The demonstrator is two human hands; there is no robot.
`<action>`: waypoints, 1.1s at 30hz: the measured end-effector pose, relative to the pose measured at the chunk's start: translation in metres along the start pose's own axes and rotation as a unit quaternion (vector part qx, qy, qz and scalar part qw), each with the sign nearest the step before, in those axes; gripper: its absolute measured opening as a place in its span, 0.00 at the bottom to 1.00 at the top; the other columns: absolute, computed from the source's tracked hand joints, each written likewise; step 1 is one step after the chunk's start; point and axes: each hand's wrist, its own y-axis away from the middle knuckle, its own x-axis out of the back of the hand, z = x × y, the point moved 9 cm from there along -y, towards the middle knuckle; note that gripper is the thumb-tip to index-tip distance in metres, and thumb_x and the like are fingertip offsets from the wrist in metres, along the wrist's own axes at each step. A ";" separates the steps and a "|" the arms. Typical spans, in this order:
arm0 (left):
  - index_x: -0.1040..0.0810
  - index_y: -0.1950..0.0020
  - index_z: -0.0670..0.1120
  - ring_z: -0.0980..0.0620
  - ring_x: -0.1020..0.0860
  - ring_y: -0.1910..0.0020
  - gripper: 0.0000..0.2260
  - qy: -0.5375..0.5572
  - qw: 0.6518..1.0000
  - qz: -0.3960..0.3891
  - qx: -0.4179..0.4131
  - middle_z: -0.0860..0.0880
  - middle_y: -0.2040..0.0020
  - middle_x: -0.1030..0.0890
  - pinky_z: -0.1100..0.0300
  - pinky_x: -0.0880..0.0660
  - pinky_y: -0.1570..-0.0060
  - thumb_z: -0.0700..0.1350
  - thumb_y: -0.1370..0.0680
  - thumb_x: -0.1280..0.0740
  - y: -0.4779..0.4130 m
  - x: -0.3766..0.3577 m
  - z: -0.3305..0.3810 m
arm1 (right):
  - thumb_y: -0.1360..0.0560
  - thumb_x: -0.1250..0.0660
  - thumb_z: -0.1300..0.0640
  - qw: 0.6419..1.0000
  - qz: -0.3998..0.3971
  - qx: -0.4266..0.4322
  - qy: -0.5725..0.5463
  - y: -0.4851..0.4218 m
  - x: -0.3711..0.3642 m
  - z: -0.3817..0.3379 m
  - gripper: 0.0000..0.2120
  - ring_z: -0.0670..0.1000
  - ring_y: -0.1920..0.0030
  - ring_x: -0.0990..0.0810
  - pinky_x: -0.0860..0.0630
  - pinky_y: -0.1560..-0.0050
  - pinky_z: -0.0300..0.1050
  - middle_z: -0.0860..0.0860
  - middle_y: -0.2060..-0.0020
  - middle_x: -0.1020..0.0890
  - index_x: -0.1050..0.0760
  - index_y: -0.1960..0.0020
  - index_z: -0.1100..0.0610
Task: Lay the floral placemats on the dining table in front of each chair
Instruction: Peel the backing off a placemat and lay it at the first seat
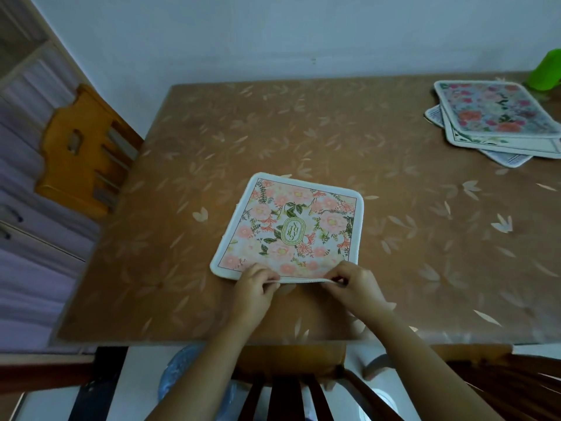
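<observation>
A pink floral placemat (291, 229) with a white border lies flat on the brown dining table (349, 141), near its front edge. My left hand (255, 288) pinches the mat's near edge towards the left. My right hand (353, 285) pinches the same edge towards the right corner. That edge is lifted slightly off the table. A stack of three more floral placemats (498, 117) sits fanned out at the far right of the table.
A wooden chair (82, 147) stands at the table's left side. Another chair's dark slatted back (291, 387) is right below me, against the near edge. A green object (546, 71) stands behind the stack. A white wall runs along the table's far side.
</observation>
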 end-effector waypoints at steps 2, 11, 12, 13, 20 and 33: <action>0.20 0.53 0.38 0.49 0.26 0.50 0.06 -0.002 1.000 0.012 -0.011 0.43 0.53 0.22 0.66 0.33 0.48 0.35 0.28 0.31 0.003 0.001 0.006 | 0.31 0.28 0.60 1.000 -0.016 0.004 -0.006 -0.002 -0.012 -0.011 0.02 0.45 0.63 0.25 0.32 0.64 0.27 0.46 0.63 0.23 0.20 0.61 0.56; 0.22 0.59 0.40 0.49 0.25 0.56 0.04 0.027 0.999 0.020 -0.012 0.50 0.59 0.25 0.58 0.26 0.54 0.33 0.29 0.32 0.006 0.016 0.004 | 0.30 0.31 0.62 0.996 -0.057 0.070 -0.025 -0.002 -0.040 -0.051 0.03 0.45 0.62 0.26 0.30 0.61 0.28 0.45 0.63 0.25 0.22 0.58 0.56; 0.22 0.59 0.40 0.50 0.25 0.56 0.04 0.027 0.999 0.022 -0.005 0.50 0.59 0.25 0.59 0.27 0.54 0.32 0.28 0.32 0.007 0.019 0.000 | 0.30 0.31 0.63 0.995 -0.068 0.074 -0.016 -0.001 -0.041 -0.049 0.03 0.47 0.60 0.25 0.28 0.59 0.32 0.46 0.61 0.25 0.22 0.57 0.56; 0.22 0.58 0.40 0.50 0.25 0.56 0.04 0.028 0.999 0.027 0.004 0.49 0.58 0.25 0.62 0.28 0.54 0.32 0.28 0.33 0.009 0.023 -0.005 | 0.30 0.31 0.63 0.995 -0.074 0.070 -0.008 0.000 -0.041 -0.045 0.04 0.48 0.59 0.25 0.27 0.56 0.37 0.47 0.60 0.25 0.21 0.57 0.56; 0.22 0.56 0.38 0.51 0.26 0.55 0.04 0.028 0.999 0.029 0.015 0.47 0.57 0.25 0.78 0.34 0.58 0.33 0.29 0.31 0.024 0.042 -0.018 | 0.31 0.30 0.64 0.995 -0.073 0.061 -0.010 -0.004 -0.040 -0.038 0.04 0.49 0.58 0.24 0.27 0.55 0.41 0.47 0.61 0.23 0.20 0.60 0.55; 0.22 0.60 0.38 0.51 0.26 0.60 0.01 0.029 0.998 0.054 0.024 0.46 0.61 0.24 0.67 0.32 0.61 0.34 0.29 0.31 0.051 0.062 -0.032 | 0.31 0.28 0.60 0.980 -0.140 0.138 -0.035 -0.001 -0.109 -0.087 0.02 0.48 0.59 0.25 0.26 0.57 0.43 0.47 0.61 0.24 0.20 0.59 0.56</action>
